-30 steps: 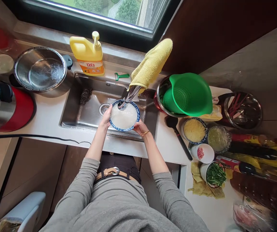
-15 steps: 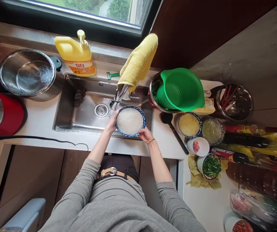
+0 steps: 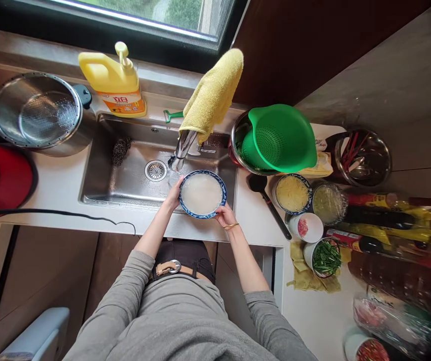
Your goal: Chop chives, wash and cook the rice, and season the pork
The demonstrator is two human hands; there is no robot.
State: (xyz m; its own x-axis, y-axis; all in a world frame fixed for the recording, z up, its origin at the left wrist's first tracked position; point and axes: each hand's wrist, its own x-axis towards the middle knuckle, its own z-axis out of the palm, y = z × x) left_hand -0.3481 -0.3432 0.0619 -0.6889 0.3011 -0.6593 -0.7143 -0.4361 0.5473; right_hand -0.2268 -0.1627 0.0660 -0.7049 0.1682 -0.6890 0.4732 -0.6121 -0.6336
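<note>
Both hands, left hand (image 3: 173, 196) and right hand (image 3: 225, 215), grip the blue-rimmed bowl (image 3: 202, 194); detergent jug (image 3: 112, 80) label unreadable.

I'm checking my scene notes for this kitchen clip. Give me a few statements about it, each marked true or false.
1. Both hands hold the blue-rimmed bowl. True: left hand, right hand.
2. The bowl sits directly under the faucet. False: it is beside and nearer than the spout.
3. A yellow cloth drapes over the faucet. True.
4. The green colander lies in the sink. False: it rests in a metal bowl on the counter to the right.
</note>
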